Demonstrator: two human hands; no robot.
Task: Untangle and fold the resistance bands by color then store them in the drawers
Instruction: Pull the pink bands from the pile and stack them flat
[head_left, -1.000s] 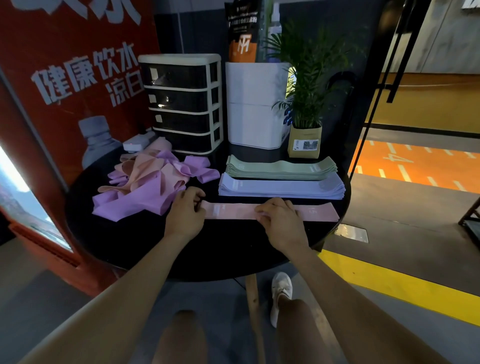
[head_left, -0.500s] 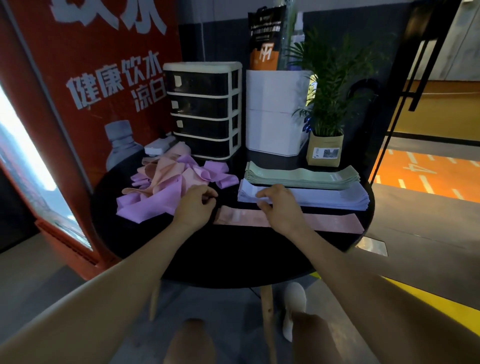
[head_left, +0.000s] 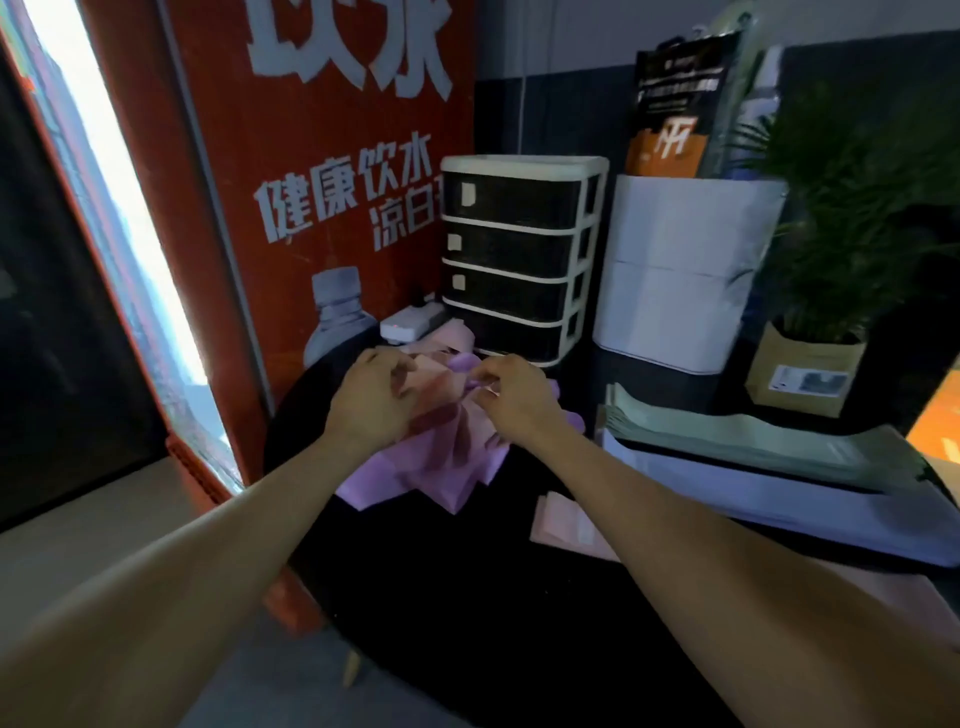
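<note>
Gym lobby: drinks vending machine (head_left: 332, 208), resistance bands (head_left: 447, 447).

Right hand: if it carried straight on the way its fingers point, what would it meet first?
Probably the tangled bands under the right hand; beyond those, the drawer unit. Depth is unclear.

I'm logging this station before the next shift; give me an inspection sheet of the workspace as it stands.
Surface: round black table.
Job's things: tangled pink and purple bands; folded pink band; green stack lying on lilac stack; drawer unit, drawers closed.
Clutter: white box; white bin; potted plant.
Grips: left hand and right hand over the tangle; blurred.
Cables: nothing seen.
Surroundings: red water poster.
</note>
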